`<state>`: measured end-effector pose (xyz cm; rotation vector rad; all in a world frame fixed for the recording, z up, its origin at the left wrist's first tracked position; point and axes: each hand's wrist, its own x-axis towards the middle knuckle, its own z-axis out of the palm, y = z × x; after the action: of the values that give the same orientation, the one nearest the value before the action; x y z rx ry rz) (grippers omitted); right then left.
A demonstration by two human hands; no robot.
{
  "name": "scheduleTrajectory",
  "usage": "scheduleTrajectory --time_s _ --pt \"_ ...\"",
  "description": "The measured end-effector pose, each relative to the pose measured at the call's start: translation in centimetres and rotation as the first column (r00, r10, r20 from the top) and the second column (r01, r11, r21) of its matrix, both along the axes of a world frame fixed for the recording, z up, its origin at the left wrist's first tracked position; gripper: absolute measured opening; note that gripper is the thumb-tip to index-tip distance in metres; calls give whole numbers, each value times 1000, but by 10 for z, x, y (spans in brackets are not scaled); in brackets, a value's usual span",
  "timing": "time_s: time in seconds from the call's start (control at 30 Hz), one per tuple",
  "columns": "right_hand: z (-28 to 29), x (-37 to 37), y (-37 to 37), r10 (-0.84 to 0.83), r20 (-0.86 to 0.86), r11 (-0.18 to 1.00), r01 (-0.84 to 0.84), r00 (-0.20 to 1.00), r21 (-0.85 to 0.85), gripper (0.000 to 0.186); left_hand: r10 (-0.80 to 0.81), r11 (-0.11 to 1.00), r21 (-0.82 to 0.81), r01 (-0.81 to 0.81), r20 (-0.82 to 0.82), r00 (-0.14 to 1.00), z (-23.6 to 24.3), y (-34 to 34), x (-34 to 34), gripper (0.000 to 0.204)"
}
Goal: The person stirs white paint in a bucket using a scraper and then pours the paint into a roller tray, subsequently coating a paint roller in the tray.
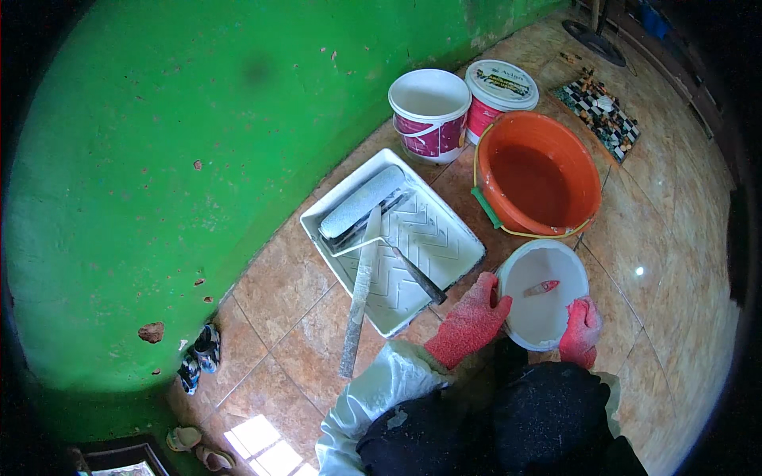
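In red work gloves dusted with white, both my hands hold a white plastic tub [548, 262] by its opposite sides. My left hand [474, 319] is closed at its left rim, thumb toward the opening. At the lower right rim my right hand [582, 332] is curled, its fingertips partly hidden. Inside the tub lies a small red-and-white piece [541, 288], too small to name surely. Left of the tub, a white paint tray [468, 252] holds a paint roller [361, 202] with a black handle. A long, whitish-smeared stick [359, 297] lies across the tray, its lower end past the edge.
Beyond the tub stands an orange bucket [579, 143] with a green-gripped handle. Behind it are an open paint pail [429, 95] and a lidded pail [502, 86]. A checkered board [599, 111] with small pieces lies at far right. Shoes [202, 353] sit by the green wall [159, 198].
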<state>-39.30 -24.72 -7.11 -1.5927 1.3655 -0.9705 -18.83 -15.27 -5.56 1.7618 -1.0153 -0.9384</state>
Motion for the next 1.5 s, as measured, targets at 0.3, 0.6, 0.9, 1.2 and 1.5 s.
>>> scheduleTrajectory --time_s 0.3,0.6,0.9,1.2,1.5 --pt "-5 2 0 0 -6 1000 0 1000 12 10 14 1000 -11 -14 -4 1000 -5 2 1 31" --pt "5 3 2 23 -25 1000 -22 999 18 8 -1 1000 11 1 3 1000 0 0 1 33" --pt "2 1 0 2 -61 1000 -3 998 -4 10 -28 999 41 28 5 1000 10 0 3 33" --pt "-7 -3 -2 11 -18 1000 -11 1000 11 9 -16 1000 -7 16 -10 1000 1 0 1 31" --pt "-11 -3 -2 -33 5 999 33 999 -39 7 -14 1000 -6 14 8 1000 2 0 1 27"
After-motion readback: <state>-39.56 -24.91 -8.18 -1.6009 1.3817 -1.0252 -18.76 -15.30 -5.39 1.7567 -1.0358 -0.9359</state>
